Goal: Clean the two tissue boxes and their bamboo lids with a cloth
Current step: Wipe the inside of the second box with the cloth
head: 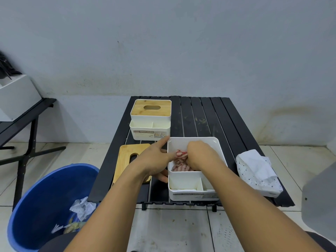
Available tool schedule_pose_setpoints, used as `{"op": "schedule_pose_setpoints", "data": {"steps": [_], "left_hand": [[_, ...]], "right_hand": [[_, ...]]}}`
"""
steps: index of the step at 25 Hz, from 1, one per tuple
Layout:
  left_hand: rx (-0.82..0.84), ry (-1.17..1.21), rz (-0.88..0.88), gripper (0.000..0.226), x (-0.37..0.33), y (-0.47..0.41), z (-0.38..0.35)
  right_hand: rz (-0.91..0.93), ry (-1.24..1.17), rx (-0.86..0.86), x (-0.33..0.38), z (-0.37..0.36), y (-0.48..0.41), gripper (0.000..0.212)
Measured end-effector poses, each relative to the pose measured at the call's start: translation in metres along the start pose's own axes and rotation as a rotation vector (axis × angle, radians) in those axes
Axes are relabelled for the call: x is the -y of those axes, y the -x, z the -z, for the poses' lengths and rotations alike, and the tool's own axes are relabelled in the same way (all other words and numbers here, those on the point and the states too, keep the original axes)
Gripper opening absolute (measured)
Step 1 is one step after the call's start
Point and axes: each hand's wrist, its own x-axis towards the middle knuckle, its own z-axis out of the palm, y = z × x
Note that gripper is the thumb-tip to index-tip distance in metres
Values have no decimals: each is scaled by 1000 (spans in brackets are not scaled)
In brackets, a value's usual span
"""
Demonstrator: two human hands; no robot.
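1. Your right hand (200,153) is bunching its fingers round the red-striped cloth (181,154), pressing it into the large compartment of the near tissue box (192,196). Your left hand (154,158) is clamping the box's left wall, index finger stretched along the rim.
2. The box is sitting close to the 6 o'clock edge of the black slatted table (200,115). If you are scrubbing toward yourself with a slack left grip, it could be sliding off.
3. Your left forearm is crossing the loose bamboo lid (127,155) at 9 o'clock. A nudge could be sending it toward the blue bucket (45,197) at 8 o'clock.
4. The far tissue box (151,132), wearing its fitted bamboo lid (151,113), is waiting at 11 o'clock, well apart. The tissue pack (258,171) is lying at 3 o'clock.
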Motion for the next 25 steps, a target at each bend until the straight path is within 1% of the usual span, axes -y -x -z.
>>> {"op": "schedule_pose_setpoints", "data": {"steps": [2,4,6,8,9,12,14,16,19,21,23,25], "left_hand": [[1,-6,11,73,0,-1,1],[-2,-2,13,74,0,-1,0],[-2,12,4,71,0,0,0],[-1,10,-5,69,0,2,0],[-2,3,-6,70,0,2,-1],[-8,-5,2,73,1,-1,0],[-8,-20,6,74,1,-3,-1],[-4,-27,6,75,2,-3,-2],[-24,-8,7,68,2,-3,1],[-29,8,9,67,2,-3,3],[-20,2,-7,68,1,-2,0],[-31,-22,-20,66,1,-2,-1]], "right_hand": [[-78,1,-10,-7,-3,1,19],[-103,-7,-10,-9,-4,1,23],[-55,-79,55,-2,-2,-2,21],[10,-166,132,4,-2,-4,31],[19,-144,133,5,-2,-4,33],[-52,56,52,-1,1,1,26],[-110,66,-8,-6,1,5,23],[-120,-10,-19,-8,7,7,22],[-27,-76,54,-4,31,16,27],[114,-89,123,4,41,25,27],[252,-133,233,11,43,37,31],[272,-180,363,15,36,40,42]]}}
